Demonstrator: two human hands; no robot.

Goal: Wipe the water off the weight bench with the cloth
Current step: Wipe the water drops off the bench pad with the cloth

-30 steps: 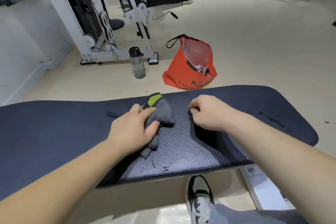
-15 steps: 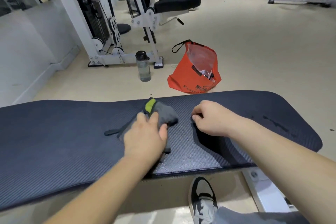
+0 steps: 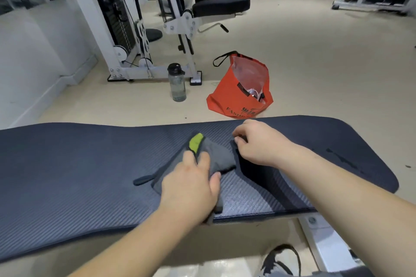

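The dark blue weight bench point(image 3: 78, 168) runs across the view from left to right. A grey cloth point(image 3: 219, 156) with a lime-green patch and a dark loop lies on its middle. My left hand point(image 3: 191, 189) presses flat on the cloth's near part, fingers over it. My right hand point(image 3: 261, 141) rests as a loose fist on the bench just right of the cloth, its fingertips at the cloth's edge. Dark streaks of water point(image 3: 342, 159) show on the bench's right end.
On the floor beyond the bench stand an orange bag point(image 3: 238, 94) and a clear water bottle point(image 3: 177, 84). A white cable machine point(image 3: 139, 51) with a black seat sits behind them. My shoe point(image 3: 281, 261) is under the bench's front edge.
My left hand has slid the cloth toward the bench's near edge over the wet patch, which no longer shows. My right hand has stayed in place. The view tilted up slightly.
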